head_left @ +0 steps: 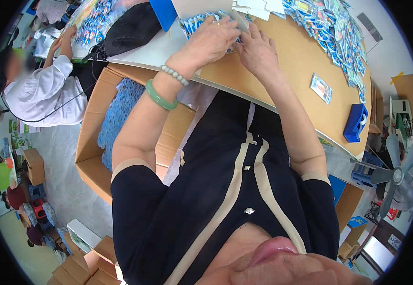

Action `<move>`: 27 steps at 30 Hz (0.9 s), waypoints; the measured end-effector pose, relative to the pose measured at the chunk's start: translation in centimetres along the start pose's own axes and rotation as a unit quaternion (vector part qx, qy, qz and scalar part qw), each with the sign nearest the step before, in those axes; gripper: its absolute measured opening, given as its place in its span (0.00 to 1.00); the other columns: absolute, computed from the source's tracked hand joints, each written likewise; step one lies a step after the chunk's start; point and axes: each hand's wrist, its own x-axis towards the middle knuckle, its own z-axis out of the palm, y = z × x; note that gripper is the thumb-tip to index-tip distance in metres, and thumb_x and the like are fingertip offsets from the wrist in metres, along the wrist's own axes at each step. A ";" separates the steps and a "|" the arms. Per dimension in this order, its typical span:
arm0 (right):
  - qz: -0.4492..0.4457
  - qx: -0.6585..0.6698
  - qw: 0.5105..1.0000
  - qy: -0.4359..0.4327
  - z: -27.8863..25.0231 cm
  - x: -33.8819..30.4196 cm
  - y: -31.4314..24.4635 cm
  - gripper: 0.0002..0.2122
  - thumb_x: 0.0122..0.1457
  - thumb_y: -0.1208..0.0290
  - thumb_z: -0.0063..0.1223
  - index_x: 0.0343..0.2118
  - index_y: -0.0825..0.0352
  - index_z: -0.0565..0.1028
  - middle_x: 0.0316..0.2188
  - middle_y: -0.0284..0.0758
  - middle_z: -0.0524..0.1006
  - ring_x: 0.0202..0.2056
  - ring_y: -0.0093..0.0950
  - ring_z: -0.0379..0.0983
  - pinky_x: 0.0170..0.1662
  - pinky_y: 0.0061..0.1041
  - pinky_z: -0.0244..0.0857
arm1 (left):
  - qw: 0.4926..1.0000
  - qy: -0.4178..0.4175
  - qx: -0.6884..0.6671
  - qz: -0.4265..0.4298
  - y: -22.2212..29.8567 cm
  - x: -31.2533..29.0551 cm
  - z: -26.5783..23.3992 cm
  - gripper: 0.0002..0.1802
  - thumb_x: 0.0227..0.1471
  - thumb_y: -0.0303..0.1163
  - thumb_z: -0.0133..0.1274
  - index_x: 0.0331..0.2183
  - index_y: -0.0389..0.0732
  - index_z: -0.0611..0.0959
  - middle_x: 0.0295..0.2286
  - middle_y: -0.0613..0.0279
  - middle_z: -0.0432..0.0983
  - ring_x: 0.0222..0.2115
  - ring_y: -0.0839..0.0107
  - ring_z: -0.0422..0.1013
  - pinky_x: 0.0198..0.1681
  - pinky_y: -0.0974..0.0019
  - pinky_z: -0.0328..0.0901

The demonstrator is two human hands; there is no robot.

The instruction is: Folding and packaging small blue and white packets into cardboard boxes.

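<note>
At the table's far edge, my left hand (214, 40) bends its fingers over a row of small blue-and-white packets (192, 24) standing close together in an open box with a white flap (202, 8). A jade bangle and a beaded bracelet are on that wrist. My right hand (259, 53) is beside it, fingers stretched apart and pointing away, its thumb side near the packets and a greyish-white card edge (239, 21). The fingertips of both hands partly cover the packets between them.
Loose packets (332, 38) are heaped at the far right; a single packet (321, 88) and a blue tape dispenser (356, 122) lie nearer. A black bag (133, 31) is at left. Below stands a cardboard box (90, 137) with blue material. A person in white (47, 92) works at left.
</note>
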 end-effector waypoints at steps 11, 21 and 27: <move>-0.053 0.080 0.995 0.026 0.3 0.3 1.9 0.13 0.58 0.68 0.52 0.46 0.63 0.75 0.55 0.47 0.69 0.56 0.47 0.65 0.57 0.41 0.60 | 0.988 -0.107 0.060 -0.094 2.7 -0.7 0.1 0.08 0.53 0.32 0.53 0.34 0.46 0.85 0.36 0.62 0.76 0.46 0.63 0.69 0.52 0.48 0.58; 0.120 0.383 0.910 -0.102 2.4 6.8 2.8 0.19 0.61 0.64 0.49 0.52 0.67 0.71 0.46 0.44 0.76 0.49 0.36 0.71 0.52 0.32 0.63 | 0.756 0.284 -0.322 -0.494 -2.5 -7.2 0.6 0.16 0.55 0.39 0.52 0.42 0.41 0.83 0.45 0.55 0.77 0.45 0.56 0.71 0.45 0.60 0.67; 0.120 0.347 0.925 -0.097 0.8 2.5 3.4 0.16 0.62 0.66 0.45 0.49 0.68 0.73 0.40 0.42 0.76 0.42 0.29 0.71 0.47 0.31 0.64 | 0.795 0.119 -0.349 -0.482 -0.4 -3.8 2.0 0.17 0.55 0.39 0.51 0.40 0.36 0.80 0.33 0.49 0.79 0.34 0.53 0.75 0.40 0.59 0.67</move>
